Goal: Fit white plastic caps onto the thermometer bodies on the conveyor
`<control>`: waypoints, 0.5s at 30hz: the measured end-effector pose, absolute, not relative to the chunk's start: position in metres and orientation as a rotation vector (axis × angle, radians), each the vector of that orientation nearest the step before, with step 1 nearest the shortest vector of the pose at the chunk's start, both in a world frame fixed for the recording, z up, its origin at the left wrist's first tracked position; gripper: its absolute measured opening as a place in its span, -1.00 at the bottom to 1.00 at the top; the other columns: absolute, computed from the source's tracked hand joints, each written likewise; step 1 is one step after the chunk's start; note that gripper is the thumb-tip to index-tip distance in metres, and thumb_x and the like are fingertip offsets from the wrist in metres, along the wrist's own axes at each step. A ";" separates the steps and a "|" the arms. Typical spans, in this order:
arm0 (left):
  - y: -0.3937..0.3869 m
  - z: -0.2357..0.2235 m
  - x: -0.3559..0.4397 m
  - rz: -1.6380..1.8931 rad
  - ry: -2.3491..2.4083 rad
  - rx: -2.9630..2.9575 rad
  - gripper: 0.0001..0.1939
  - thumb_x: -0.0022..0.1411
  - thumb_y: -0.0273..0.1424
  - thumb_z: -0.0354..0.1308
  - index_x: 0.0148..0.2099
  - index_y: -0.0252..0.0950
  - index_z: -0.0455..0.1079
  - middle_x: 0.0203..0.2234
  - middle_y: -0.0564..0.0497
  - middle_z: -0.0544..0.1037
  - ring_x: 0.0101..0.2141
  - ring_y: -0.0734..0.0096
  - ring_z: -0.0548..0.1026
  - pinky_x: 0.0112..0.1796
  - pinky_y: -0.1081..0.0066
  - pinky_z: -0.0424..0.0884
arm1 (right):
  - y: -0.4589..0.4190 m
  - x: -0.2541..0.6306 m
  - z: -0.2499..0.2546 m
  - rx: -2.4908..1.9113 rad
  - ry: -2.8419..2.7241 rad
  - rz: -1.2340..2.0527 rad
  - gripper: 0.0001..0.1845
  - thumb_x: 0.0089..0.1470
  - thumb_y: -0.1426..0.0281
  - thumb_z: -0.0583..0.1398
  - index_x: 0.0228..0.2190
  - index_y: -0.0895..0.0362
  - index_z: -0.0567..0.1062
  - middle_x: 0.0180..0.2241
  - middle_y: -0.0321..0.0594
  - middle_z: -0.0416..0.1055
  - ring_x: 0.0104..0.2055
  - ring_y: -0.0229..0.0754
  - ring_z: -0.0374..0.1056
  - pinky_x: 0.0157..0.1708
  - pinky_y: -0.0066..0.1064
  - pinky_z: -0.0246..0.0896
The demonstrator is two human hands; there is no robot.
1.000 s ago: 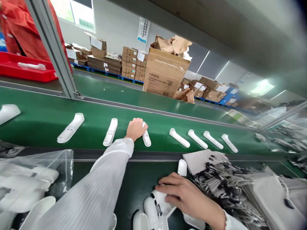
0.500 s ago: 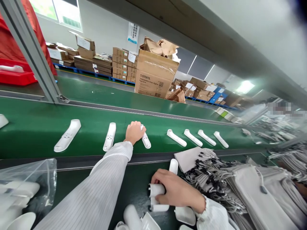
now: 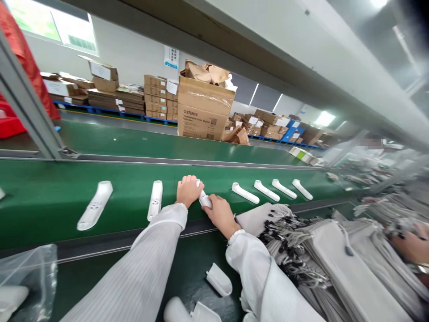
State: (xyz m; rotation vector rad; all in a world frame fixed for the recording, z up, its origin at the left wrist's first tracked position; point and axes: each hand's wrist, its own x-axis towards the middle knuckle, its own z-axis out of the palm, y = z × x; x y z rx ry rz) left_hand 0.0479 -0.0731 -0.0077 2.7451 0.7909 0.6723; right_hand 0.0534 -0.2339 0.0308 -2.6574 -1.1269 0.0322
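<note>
On the green conveyor belt (image 3: 43, 197), my left hand (image 3: 187, 190) is curled over the top end of a white thermometer body (image 3: 203, 197). My right hand (image 3: 219, 212) grips the lower end of that same body, fingers wrapped round it. To the left lie two more white bodies (image 3: 95, 205) (image 3: 155, 200); to the right a row of several more (image 3: 244, 193) runs along the belt. Small white plastic parts (image 3: 218, 280) lie on the dark bench below my arms.
A heap of grey drawstring pouches (image 3: 328, 255) fills the bench at right, where another person's hand (image 3: 410, 246) shows. A clear plastic bag (image 3: 27, 281) is at lower left. Cardboard boxes (image 3: 204, 109) stand beyond the belt; a metal post (image 3: 27, 107) rises at left.
My right hand left the white parts on the bench and moved up to the belt, taking hold of the thermometer body under my left hand. The view has shifted rightward.
</note>
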 end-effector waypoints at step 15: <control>-0.067 0.031 0.083 0.055 0.767 2.810 -0.39 0.18 0.06 -0.30 0.02 -0.13 0.35 0.15 -0.08 0.40 0.13 -0.05 0.24 -0.04 0.05 0.22 | -0.255 0.077 0.039 -2.817 -1.215 -0.073 -0.65 0.29 0.25 0.07 0.08 0.00 0.31 -0.11 -0.21 0.54 0.12 0.05 0.29 0.05 0.12 0.19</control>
